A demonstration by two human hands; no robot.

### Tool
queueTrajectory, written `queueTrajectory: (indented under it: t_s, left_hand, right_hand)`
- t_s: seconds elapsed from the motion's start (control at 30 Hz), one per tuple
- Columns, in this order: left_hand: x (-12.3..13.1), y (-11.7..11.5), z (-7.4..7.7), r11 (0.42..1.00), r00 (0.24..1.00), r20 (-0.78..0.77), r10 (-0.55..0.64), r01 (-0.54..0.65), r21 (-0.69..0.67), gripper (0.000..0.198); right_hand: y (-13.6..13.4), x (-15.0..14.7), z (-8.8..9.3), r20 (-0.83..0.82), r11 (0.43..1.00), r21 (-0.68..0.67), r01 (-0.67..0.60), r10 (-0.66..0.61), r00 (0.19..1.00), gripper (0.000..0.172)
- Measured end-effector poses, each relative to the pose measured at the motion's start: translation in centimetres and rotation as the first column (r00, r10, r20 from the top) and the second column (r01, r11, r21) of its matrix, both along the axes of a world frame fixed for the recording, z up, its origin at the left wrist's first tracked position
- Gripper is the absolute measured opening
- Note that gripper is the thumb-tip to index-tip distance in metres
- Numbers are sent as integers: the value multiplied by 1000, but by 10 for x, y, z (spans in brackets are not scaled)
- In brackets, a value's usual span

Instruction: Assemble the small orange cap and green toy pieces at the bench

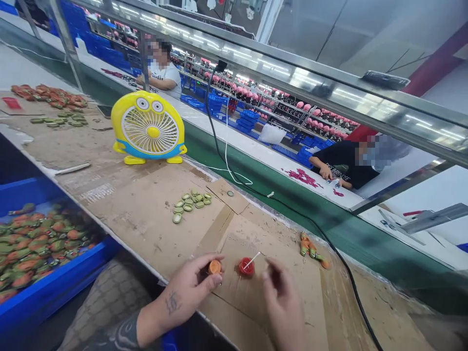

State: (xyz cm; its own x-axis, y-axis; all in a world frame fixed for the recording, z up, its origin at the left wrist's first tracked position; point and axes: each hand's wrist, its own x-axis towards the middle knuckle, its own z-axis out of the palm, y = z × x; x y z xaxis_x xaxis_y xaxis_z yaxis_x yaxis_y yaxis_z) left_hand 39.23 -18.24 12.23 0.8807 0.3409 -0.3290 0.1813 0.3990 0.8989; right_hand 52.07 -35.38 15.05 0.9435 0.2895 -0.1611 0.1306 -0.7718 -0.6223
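My left hand (193, 282) is closed on a small orange round piece (215, 266), its round end facing up between thumb and fingers. Just right of it stands a small red pot (246, 266) with a white cotton swab (252, 261) leaning out of it. My right hand (283, 297) hovers on the pot's other side, a little blurred. Its fingers are loosely curled, with a gap to the thumb, and I see nothing in them. Several small green oval pieces (188, 207) lie on the cardboard farther off.
Cardboard (146, 214) covers the bench. A yellow fan (151, 127) stands behind the green pieces. A black cable (340, 258) runs along the right. Orange-green parts (312, 251) lie nearby; a blue crate (106, 248) of more sits left. Two people work across the green-sided line (263, 180).
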Motion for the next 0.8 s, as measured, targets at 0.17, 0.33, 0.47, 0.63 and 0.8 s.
queueTrajectory:
  t_s: [0.17, 0.33, 0.47, 0.63, 0.8]
  left_hand:
    - [11, 4, -18, 997, 996, 43, -77, 76, 17, 83]
    - [8, 7, -21, 989, 991, 86, -105, 113, -95, 68]
    - [9, 13, -15, 975, 994, 90, -58, 76, -208, 78]
    - [11, 13, -17, 984, 994, 96, -53, 69, -167, 80]
    - [12, 13, -21, 987, 988, 137, -70, 88, -131, 81]
  right_hand:
    - [10, 47, -2, -227, 1000, 0, -28, 28, 974, 91]
    - [24, 41, -2, -331, 985, 11, -173, 167, 929, 88]
    - [24, 31, 13, -358, 968, -15, -252, 230, 905, 76]
    - [16, 27, 20, -222, 970, -86, -227, 203, 954, 80]
    - [9, 25, 20, -73, 974, -175, -142, 131, 989, 84]
